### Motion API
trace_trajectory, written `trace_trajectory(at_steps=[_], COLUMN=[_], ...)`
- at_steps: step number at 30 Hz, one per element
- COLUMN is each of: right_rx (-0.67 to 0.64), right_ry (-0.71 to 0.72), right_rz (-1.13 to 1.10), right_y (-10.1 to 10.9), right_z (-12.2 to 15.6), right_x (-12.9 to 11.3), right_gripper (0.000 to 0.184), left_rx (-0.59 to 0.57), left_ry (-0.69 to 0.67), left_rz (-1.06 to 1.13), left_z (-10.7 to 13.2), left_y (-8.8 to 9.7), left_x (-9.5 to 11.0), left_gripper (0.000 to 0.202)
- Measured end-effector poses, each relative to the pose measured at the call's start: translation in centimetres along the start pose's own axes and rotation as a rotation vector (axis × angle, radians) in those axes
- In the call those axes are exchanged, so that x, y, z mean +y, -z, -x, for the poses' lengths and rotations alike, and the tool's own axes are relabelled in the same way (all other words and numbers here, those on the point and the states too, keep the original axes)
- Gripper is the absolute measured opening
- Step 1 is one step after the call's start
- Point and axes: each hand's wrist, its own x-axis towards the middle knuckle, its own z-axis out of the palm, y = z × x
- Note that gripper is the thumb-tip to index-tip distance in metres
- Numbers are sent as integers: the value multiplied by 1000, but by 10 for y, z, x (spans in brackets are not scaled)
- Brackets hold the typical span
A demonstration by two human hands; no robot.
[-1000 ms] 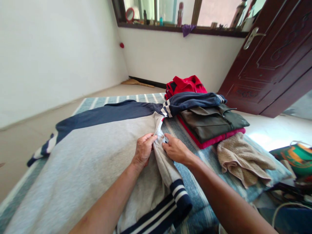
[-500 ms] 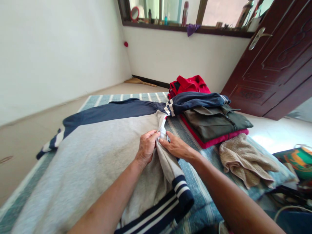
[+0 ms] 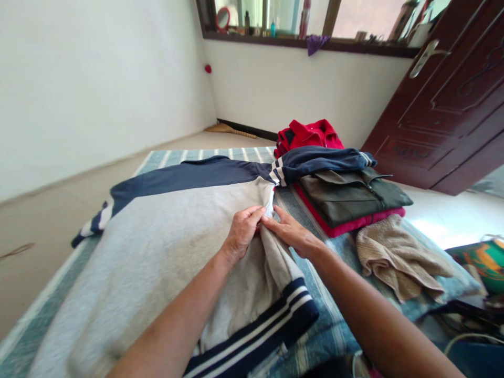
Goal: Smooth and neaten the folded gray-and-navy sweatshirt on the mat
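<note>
A grey and navy sweatshirt (image 3: 169, 241) lies spread over a striped blue bed cover (image 3: 318, 304). Its cuffs and hem carry navy and white bands. My left hand (image 3: 244, 230) pinches the side seam below the armpit, thumb on top. Just to the right, my right hand (image 3: 289, 230) grips the same edge between thumb and fingers, the two hands nearly touching. Between them the cloth is gathered in a fold. One navy sleeve rests across a folded dark green jacket (image 3: 342, 197); the other hangs toward the left edge of the bed.
Beneath the green jacket is a crimson folded garment (image 3: 346, 224). Behind stands a red folded pile (image 3: 311, 135). A beige towel (image 3: 397, 257) lies crumpled at right. A dark red door (image 3: 425, 115) stands at the right, and small items line the windowsill (image 3: 354, 48).
The view has shifted slightly, so the scene sits a little to the right. Both hands are still on the seam and have come closer together; the lower side edge and hem corner have shifted slightly.
</note>
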Motion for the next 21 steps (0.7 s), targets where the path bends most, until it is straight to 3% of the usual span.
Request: trace_trajectory(at_steps=[5, 11, 21], right_rx=[-60, -18, -135], right_ry=[-42, 22, -140], right_rz=[-48, -357, -331], right_y=[4, -2, 4], right_z=[0, -4, 0], right_x=[-2, 0, 0], right_gripper=[66, 45, 39], left_rx=[-4, -41, -76], left_ry=[26, 6, -12], left_rz=[18, 93, 44], left_z=[0, 4, 8], left_y=[-2, -4, -1], left_x=[1, 5, 7], left_gripper=[29, 34, 35])
